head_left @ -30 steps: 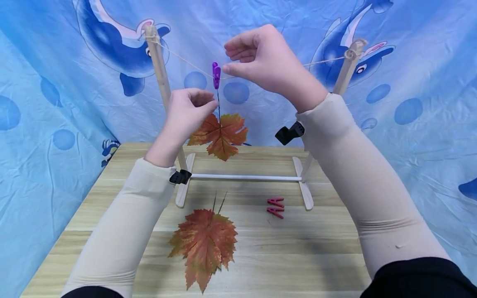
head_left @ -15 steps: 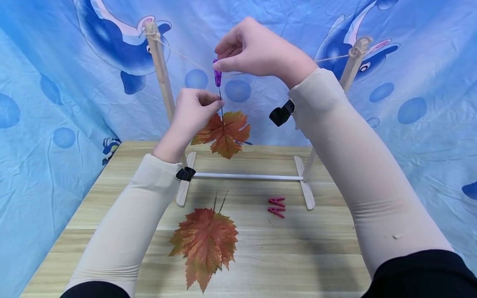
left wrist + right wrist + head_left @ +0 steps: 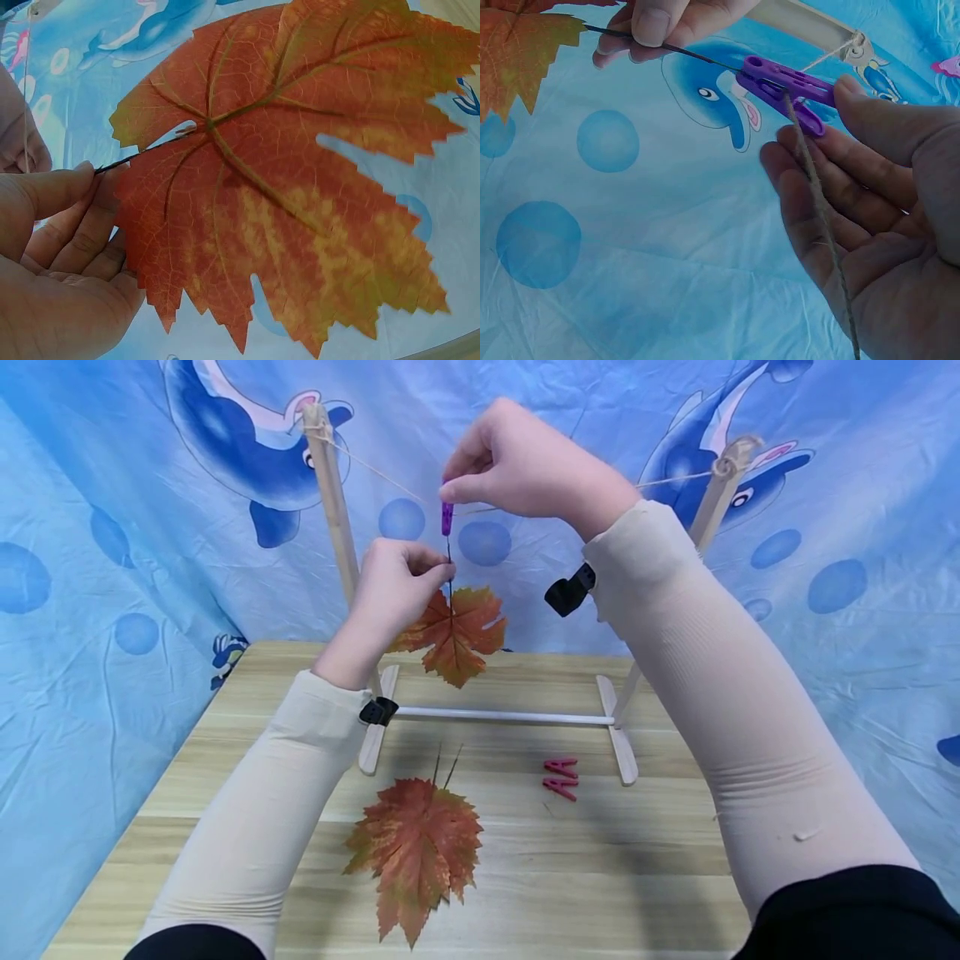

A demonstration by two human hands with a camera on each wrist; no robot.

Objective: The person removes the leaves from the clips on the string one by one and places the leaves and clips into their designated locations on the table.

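My left hand pinches the thin dark stem of a red-orange artificial maple leaf between thumb and fingers. The leaf hangs below that hand in the head view. Above it, my right hand holds a purple clothespin by its handle ends, thumb on one and index finger at the other. In the right wrist view the stem's tip reaches the clothespin's nose, and a twine line passes through the clothespin. Whether the nose grips the stem is too small to tell.
Two wooden posts carry the twine, joined low down by a white rod. On the wooden table lie overlapping maple leaves with two stems, and two pink clothespins. A blue dolphin-print cloth hangs behind.
My right hand has come left from beside the purple clothespin and now holds its handles. My left hand has shifted slightly right, onto the leaf's stem.
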